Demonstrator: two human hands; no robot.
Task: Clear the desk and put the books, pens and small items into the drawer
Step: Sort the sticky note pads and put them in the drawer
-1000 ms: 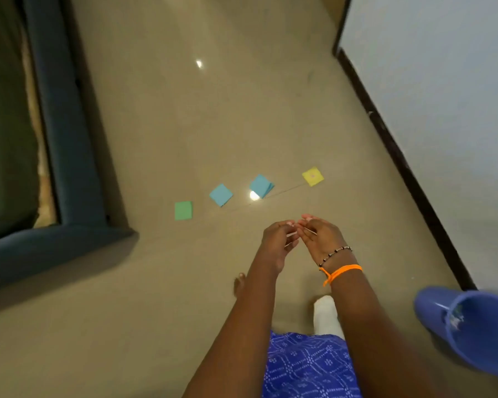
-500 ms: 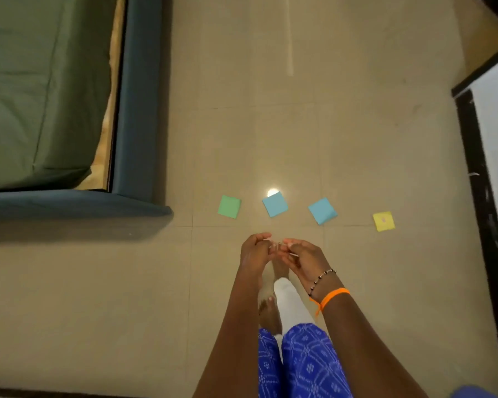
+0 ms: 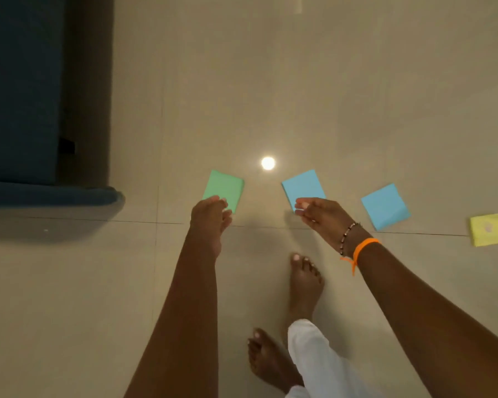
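Four sticky-note pads lie in a row on the tiled floor. Taking the green pad as landmark: the left hand reaches over its near edge, fingers loosely curled, contact unclear. To the green pad's right, the right hand overlaps the first blue pad, grip unclear; further right lie a second blue pad and a yellow pad.

The left hand covers the green note's near corner. The right hand overlaps one blue note; contact indeterminate. Frame edge crops the dark furniture.
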